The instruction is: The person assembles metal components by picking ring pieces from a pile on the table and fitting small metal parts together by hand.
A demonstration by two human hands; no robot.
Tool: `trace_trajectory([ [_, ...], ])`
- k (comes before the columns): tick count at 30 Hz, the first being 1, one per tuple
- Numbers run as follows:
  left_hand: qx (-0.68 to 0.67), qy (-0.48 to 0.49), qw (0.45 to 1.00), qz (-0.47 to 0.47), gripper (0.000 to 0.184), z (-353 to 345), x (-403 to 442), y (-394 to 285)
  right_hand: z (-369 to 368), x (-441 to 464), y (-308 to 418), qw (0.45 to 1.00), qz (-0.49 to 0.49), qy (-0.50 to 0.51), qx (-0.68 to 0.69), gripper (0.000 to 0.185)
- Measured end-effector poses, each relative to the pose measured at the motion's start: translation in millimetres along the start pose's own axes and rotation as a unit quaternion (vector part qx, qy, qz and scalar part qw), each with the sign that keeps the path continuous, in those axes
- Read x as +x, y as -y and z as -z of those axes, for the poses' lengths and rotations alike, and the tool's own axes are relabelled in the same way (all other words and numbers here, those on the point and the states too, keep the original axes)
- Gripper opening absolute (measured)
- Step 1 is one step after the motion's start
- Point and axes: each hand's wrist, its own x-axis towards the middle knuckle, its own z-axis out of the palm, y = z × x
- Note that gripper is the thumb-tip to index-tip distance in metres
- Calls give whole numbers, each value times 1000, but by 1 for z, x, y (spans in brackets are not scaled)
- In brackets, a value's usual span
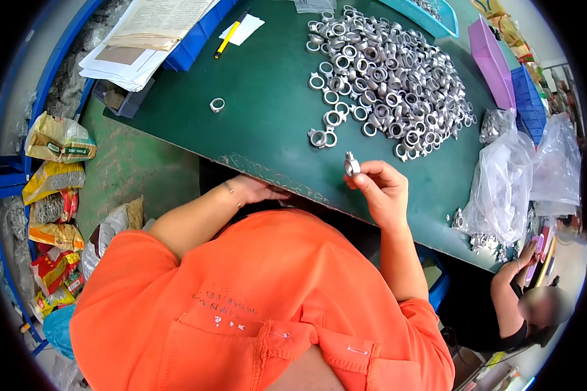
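Right hand: the hand is over the right part of the counter, its fingers closed around a small metal ring, stub pointing up.
Left hand: this one is at the near edge, partly hidden; I can't tell how its fingers stand.
Beyond the held ring: a big heap of similar rings, its nearest ones close by.
Off to the left: one lone ring, with a yellow pen and papers farther away.
Far and right sides: a teal tray behind the heap, a pink bin, then clear plastic bags crowding the right edge.
Beyond those bags: another person.
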Motion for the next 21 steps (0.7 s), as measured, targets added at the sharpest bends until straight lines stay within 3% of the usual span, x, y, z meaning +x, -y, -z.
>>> trace_trajectory([
  [2, -216, 213, 950, -69, 30, -7, 13, -3, -2, -5, 2, 1000, 2, 1, 5, 9],
  [3, -222, 213, 949, -66, 30, -6, 17, 0, -2, -7, 2, 1000, 7, 4, 12, 9],
  [6, 108, 148, 965, -187, 35, 10, 33, 15, 0, -9, 0, 999, 37, 14, 3, 9],
  [8, 328, 90, 905, -255, 39, 20, 43, 22, 1, -9, -2, 998, 50, 21, 10, 10],
  [10, 432, 55, 855, -281, 41, 13, 29, 17, 0, -8, -4, 997, 66, 29, 20, 10],
  [12, 680, 34, 726, -97, 48, -15, -16, -1, -3, -7, -5, 994, 100, 34, 14, 12],
  [13, 717, -75, 661, -211, 41, -9, -28, 16, -3, -6, -6, 994, 98, 34, 18, 12],
  [15, 797, -31, 583, -156, 31, -5, -52, 5, -3, -5, -7, 990, 134, 40, -34, 14],
  [16, 797, -31, 584, -153, 31, -16, -67, -5, -2, -5, -8, 990, 131, 40, -31, 14],
  [18, 732, 52, 659, -166, 27, -41, -95, -24, -2, -4, -8, 983, 157, 59, -76, 12],
  [19, 662, 71, 703, -250, 18, -50, -99, -29, -4, -3, -8, 983, 157, 60, -73, 12],
  [21, 511, 31, 831, -215, 13, -85, -109, -41, -9, -1, -7, 967, 201, 30, -154, 18],
])
